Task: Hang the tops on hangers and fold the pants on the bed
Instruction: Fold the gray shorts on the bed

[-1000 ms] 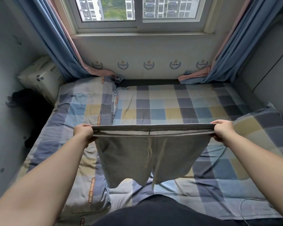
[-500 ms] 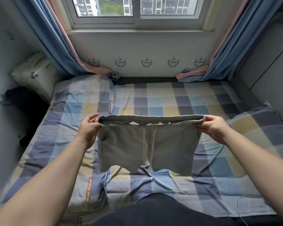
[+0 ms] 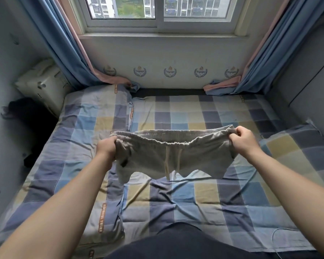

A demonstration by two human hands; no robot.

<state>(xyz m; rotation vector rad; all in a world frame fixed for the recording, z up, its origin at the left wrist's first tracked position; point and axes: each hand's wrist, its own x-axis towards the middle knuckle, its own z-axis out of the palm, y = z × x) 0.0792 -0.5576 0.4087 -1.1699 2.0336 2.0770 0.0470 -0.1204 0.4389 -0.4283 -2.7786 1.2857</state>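
Grey shorts (image 3: 168,156): soft, light, limp. Left hand (image 3: 107,148) and right hand (image 3: 244,140) pinch waistband ends; best hold there, above bed (image 3: 195,202).

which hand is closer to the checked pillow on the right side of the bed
Right. The right hand grips the grey shorts by the waistband just left of the pillow; the left hand grips the waistband's other end, farther off across the bed.

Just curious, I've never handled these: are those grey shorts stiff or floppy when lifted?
Probably floppy: the grey shorts sag between the left hand and right hand, legs dangling. Likely light too: gripping only the waistband ends holds them up.
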